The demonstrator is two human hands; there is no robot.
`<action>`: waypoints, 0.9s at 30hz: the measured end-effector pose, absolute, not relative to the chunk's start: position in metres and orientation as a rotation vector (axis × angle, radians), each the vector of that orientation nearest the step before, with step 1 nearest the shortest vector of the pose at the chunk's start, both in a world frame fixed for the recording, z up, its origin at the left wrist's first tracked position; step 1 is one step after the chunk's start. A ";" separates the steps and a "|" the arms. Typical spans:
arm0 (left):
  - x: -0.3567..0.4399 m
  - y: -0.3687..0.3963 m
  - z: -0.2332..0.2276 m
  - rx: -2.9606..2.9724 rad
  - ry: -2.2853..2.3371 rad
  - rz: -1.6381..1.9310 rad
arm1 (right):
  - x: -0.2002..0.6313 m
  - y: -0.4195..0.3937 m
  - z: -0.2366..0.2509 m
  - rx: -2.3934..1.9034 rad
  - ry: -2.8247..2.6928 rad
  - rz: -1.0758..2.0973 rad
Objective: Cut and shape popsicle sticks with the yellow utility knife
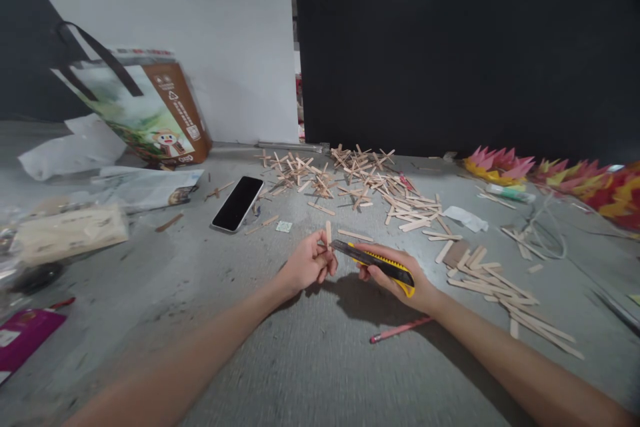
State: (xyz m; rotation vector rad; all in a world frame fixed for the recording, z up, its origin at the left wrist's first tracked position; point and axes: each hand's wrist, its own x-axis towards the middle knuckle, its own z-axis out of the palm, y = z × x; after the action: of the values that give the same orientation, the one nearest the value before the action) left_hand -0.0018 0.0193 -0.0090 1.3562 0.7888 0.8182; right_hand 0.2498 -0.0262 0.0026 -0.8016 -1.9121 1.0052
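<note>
Between the fingers of my left hand (313, 261) a short wooden craft stick (329, 232) stands upright. My right hand (400, 277) is wrapped round a yellow and black utility knife (383, 263), its blade end pointing left. The blade tip is at the stick, close to my left fingertips; whether it cuts into the wood I cannot tell. Just beyond the knife a single craft stick (355, 235) lies flat on the grey table. A pink pencil (400, 330) lies below my right wrist, its eraser end toward the left.
Crossed sticks (360, 167) pile up at the back, with loose sticks (500, 287) to the right. A phone (237, 204) lies left of centre. A shopping bag (150, 113) stands far left. Pink and yellow paper petals (500, 167) and a white cable (550, 227) are at right.
</note>
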 end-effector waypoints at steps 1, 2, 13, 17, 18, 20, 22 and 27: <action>-0.002 0.019 -0.008 1.356 0.783 0.816 | 0.250 -0.026 0.003 -0.801 -1.908 1.013; -0.002 0.019 -0.007 1.356 0.779 0.814 | 0.250 -0.026 0.003 -0.800 -1.909 1.014; 0.001 0.017 -0.004 1.283 0.770 0.841 | 0.251 -0.027 -0.010 -0.804 -2.031 0.406; 0.003 0.011 -0.005 1.334 0.795 0.810 | 0.249 -0.029 -0.010 -0.891 -2.000 0.011; 0.004 0.010 -0.005 1.348 0.810 0.796 | 0.248 -0.029 -0.010 -0.911 -2.007 -0.063; 0.005 0.008 -0.005 1.377 0.834 0.765 | 0.247 -0.029 -0.011 -0.905 -2.086 -0.104; 0.005 0.008 -0.005 1.412 0.847 0.739 | 0.247 -0.029 -0.014 -0.873 -2.233 -0.029; 0.003 0.008 -0.009 1.510 0.850 0.694 | 0.245 -0.027 -0.015 -0.921 -2.476 0.026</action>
State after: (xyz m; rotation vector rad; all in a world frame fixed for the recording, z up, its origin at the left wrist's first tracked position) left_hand 0.0027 0.0076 -0.0088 1.5096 0.8498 0.6943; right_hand 0.2448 -0.0275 -0.0148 -0.9215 -2.4757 0.0264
